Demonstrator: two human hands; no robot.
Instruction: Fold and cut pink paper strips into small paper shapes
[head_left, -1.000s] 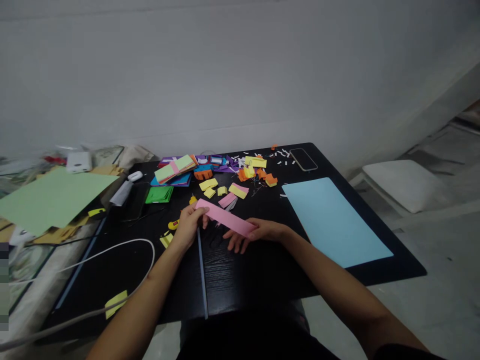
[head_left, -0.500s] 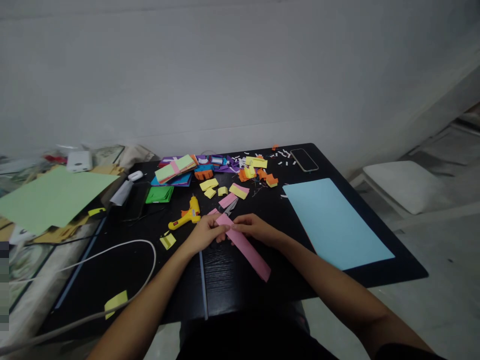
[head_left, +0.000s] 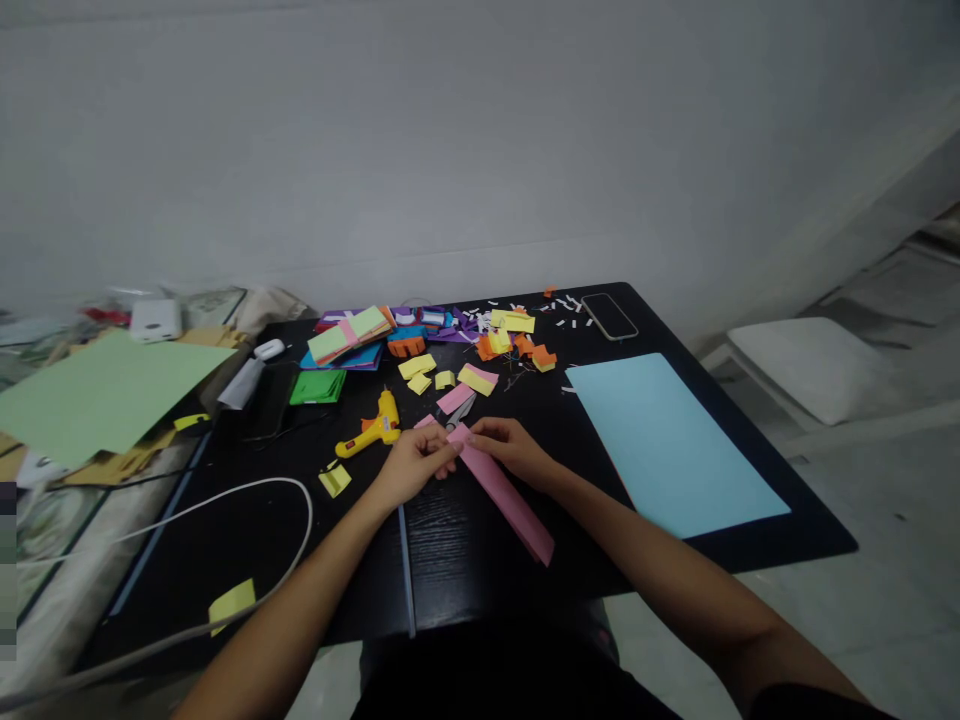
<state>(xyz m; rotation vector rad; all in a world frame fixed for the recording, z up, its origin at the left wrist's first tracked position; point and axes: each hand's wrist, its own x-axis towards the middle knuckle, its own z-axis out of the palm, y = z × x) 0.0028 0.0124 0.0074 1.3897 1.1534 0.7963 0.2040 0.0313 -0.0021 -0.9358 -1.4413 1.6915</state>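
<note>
Pink strip [head_left: 511, 500], scissors [head_left: 460, 411] beyond (partly hidden), 1 glue gun [head_left: 385, 424] leftward

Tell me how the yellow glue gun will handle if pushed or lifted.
The yellow glue gun lies on its side, so it probably won't roll or tip. Its solid-looking body should stay stiff when lifted. Its bent shape may make it swivel.
</note>
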